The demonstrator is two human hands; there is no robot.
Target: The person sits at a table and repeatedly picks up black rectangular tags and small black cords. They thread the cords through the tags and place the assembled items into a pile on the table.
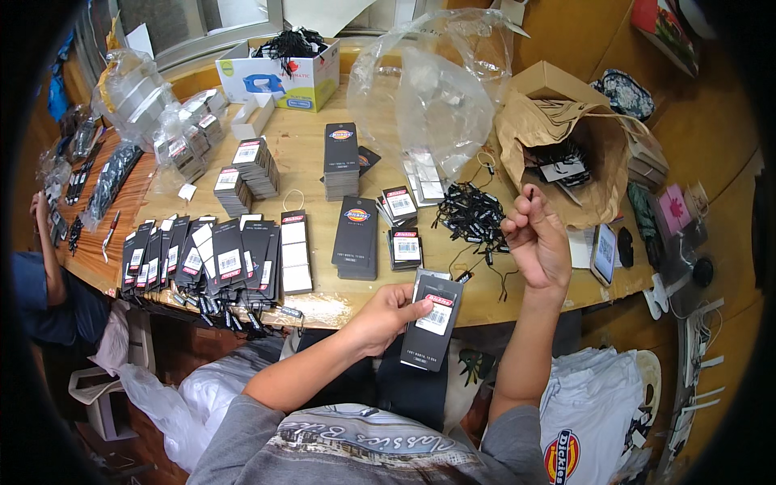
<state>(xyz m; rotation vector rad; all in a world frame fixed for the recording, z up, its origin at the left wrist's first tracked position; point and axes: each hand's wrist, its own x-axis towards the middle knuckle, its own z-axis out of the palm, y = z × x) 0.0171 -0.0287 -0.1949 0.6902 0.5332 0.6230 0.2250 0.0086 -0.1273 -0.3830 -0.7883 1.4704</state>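
Note:
My left hand (pixel 386 320) grips a small set of black hang tags (pixel 423 349), thumb on top beside a white barcode sticker with a red band. A black string fastener (pixel 464 276) lies at the upper corner of these tags. My right hand (pixel 537 242) is raised over the table's right part, its thumb and fingertips pinched together. A tiny dark tip shows at those fingers; what it belongs to cannot be made out. Just left of that hand is a tangled heap of black string fasteners (pixel 471 212). Stickered tag stacks (pixel 406 247) stand beyond my left hand.
Strung tags (pixel 212 257) lie in overlapping rows along the front left edge. Tag stacks (pixel 354 234) fill the middle. Behind are a carton (pixel 311 90) and a clear plastic bag (pixel 436 89). An open paper bag (pixel 517 133) and a phone (pixel 604 252) sit right. Someone's arm (pixel 50 250) shows left.

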